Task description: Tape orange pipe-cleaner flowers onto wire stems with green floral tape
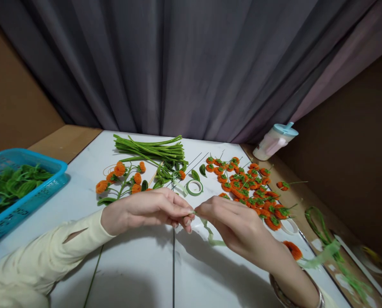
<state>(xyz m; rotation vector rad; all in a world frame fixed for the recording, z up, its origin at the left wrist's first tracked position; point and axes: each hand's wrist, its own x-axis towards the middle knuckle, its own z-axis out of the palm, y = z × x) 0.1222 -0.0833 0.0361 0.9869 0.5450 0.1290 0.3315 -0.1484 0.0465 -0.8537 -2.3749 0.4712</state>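
Note:
Near the middle of the white table [136, 265], my left hand [155, 208] and my right hand [232, 220] meet at the fingertips. Both pinch a small green piece [194, 212], mostly hidden by the fingers. A pale green tape strip [210, 237] hangs beneath my right hand. Just beyond lie a green tape roll [194, 187] and two dark green leaves [195, 175]. An orange flower spray [123, 184] on green stems rests behind my left hand. Many small orange flowers [248, 184] with green backs are spread beyond my right hand.
A bundle of green stems [152, 149] lies at the back. At the left stands a blue basket [27, 205] of green leaves. A lidded cup [274, 142] is at the back right. Green scraps [325, 239] and a loose orange flower [292, 250] lie at the right.

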